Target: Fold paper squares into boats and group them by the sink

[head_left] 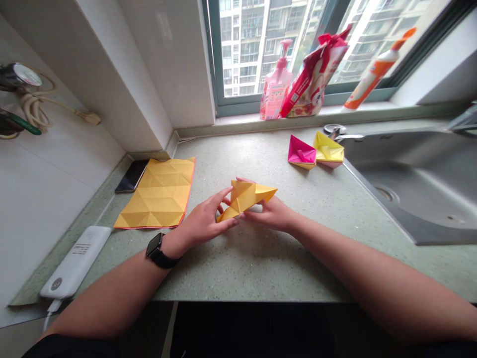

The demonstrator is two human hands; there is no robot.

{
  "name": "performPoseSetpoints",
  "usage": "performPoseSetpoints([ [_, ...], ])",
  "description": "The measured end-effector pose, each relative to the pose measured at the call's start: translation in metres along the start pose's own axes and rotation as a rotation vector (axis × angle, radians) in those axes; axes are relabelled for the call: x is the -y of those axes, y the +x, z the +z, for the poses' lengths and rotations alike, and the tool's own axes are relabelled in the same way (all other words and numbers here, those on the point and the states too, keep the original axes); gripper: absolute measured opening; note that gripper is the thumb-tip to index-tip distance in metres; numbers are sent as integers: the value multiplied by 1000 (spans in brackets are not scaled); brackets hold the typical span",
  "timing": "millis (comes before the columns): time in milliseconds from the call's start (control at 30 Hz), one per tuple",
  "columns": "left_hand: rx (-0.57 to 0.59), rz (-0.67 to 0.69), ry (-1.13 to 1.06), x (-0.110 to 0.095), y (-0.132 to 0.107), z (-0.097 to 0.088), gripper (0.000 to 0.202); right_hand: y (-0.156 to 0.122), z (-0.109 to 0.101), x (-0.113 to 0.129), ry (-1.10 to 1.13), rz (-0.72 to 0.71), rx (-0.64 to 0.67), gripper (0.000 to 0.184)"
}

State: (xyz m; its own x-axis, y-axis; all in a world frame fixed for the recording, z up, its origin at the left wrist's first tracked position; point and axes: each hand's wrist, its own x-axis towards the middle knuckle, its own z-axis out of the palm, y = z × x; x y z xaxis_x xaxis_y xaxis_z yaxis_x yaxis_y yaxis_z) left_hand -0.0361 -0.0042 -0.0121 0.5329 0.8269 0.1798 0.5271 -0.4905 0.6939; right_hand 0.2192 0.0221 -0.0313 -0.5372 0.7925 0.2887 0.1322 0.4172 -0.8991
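Observation:
Both of my hands hold a partly folded yellow paper piece (248,196) just above the speckled green counter (261,258). My left hand (203,223), with a black watch on its wrist, pinches the paper's lower left corner. My right hand (272,213) grips it from the right and underneath, fingers closed on it. A creased yellow paper sheet (158,194) lies flat to the left. Two finished folded paper shapes, one pink (301,153) and one yellow (328,150), sit farther back near the sink.
A steel sink (413,184) takes up the right side. A black phone (130,175) and a white power bank (76,262) lie at the left. On the windowsill stand a pink pump bottle (275,87), a red bag (313,74) and an orange bottle (374,72).

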Motion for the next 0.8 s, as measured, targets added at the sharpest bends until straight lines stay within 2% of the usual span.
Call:
performPoseSetpoints([
  [500,24,-71,-94,4,2,-4,83,-1,-5,-5,-36,-28,-4,92],
  [700,28,-60,-106,3,1,-4,79,1,-4,-4,-21,-39,24,72],
  [800,37,-66,-150,3,1,-5,80,1,-4,-4,-61,-69,8,71],
])
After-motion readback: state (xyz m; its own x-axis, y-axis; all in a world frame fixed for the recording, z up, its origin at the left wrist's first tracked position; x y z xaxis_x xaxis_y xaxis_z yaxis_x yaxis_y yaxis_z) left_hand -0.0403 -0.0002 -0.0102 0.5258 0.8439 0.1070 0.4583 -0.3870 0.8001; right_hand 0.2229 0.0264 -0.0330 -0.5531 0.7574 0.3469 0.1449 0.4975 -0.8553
